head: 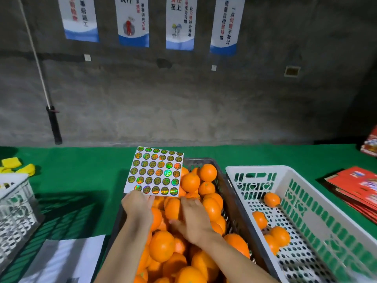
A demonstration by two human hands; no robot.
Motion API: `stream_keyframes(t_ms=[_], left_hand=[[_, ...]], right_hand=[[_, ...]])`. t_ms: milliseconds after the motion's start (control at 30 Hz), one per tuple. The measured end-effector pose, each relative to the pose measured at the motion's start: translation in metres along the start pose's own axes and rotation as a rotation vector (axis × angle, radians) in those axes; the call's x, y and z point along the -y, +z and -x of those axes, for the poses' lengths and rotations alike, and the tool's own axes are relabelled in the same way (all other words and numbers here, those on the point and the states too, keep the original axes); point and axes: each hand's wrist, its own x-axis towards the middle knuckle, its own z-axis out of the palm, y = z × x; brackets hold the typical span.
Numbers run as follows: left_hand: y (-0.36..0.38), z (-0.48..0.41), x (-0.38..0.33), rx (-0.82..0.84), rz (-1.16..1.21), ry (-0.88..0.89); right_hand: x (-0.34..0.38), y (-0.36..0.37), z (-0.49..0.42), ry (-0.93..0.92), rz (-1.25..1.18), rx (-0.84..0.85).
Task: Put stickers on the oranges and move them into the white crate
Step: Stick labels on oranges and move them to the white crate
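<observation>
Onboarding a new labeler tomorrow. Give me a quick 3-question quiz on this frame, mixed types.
1. True or false: the sticker sheet is held by the left hand.
2. How many oranges lie in the white crate? A) none B) four C) ten
3. Fill in: the right hand rests on oranges in the ____ crate.

Key: 1 true; 2 B; 3 dark

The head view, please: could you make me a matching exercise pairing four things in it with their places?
Things:
1. sticker sheet
2. white crate
3. yellow sponges
4. red cartons

Places:
A. far left on the green table
B. right edge of the table
C. held up in the left hand
D. right of the dark crate of oranges

Pairs: 1-C, 2-D, 3-A, 4-B
</observation>
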Motion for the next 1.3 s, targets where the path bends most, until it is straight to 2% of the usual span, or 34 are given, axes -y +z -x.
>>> stream_keyframes(t_ms=[33,133,200,267,300,367,433,500,633,733,833,967,1033,1133,1233,1300], left_hand=[[0.0,0.002,-0.003,0.028,0.012,0.019],[0.006,0.003,0.004,-0.02,-0.087,0.248],[0.009,0.009,0.008,-0.032,-0.17,0.305],[0.01,0.015,0.011,0.004,-0.172,0.295],[0.011,0.017,0.013,0.022,-0.168,0.277],[0.012,0.022,0.016,0.057,-0.175,0.256],[0.013,0.025,0.019,0.081,-0.207,0.227],[0.012,0.028,0.023,0.123,-0.256,0.209],[0.013,0.03,0.03,0.195,-0.349,0.232],[0.014,0.03,0.034,0.226,-0.409,0.251],[0.014,0.03,0.036,0.222,-0.443,0.24],[0.013,0.029,0.035,0.238,-0.479,0.256],[0.014,0.03,0.036,0.272,-0.494,0.241],[0.016,0.032,0.039,0.309,-0.478,0.215],[0.014,0.033,0.04,0.385,-0.56,0.207],[0.013,0.035,0.039,0.44,-0.588,0.135]], right_hand=[[0.002,-0.005,-0.001,0.06,-0.159,-0.079],[0.002,-0.027,-0.004,0.347,-0.804,-0.329],[-0.008,-0.041,-0.009,0.589,-1.173,-0.463],[-0.022,-0.051,-0.011,0.808,-1.551,-0.517],[-0.028,-0.056,-0.011,0.861,-1.724,-0.534],[-0.041,-0.058,-0.009,0.855,-1.986,-0.598],[-0.051,-0.057,-0.006,0.82,-2.149,-0.677],[-0.058,-0.056,-0.005,0.82,-2.212,-0.729],[-0.057,-0.056,-0.004,0.808,-2.087,-0.701],[-0.049,-0.056,-0.003,0.78,-1.849,-0.652],[-0.035,-0.049,0.004,0.622,-1.366,-0.632],[-0.025,-0.032,0.01,0.225,-0.638,-0.598],[-0.021,-0.024,0.011,0.062,-0.401,-0.574],[-0.017,-0.019,0.011,-0.015,-0.31,-0.526],[-0.019,-0.02,0.011,-0.038,-0.278,-0.55],[-0.019,-0.021,0.011,-0.052,-0.275,-0.555]])
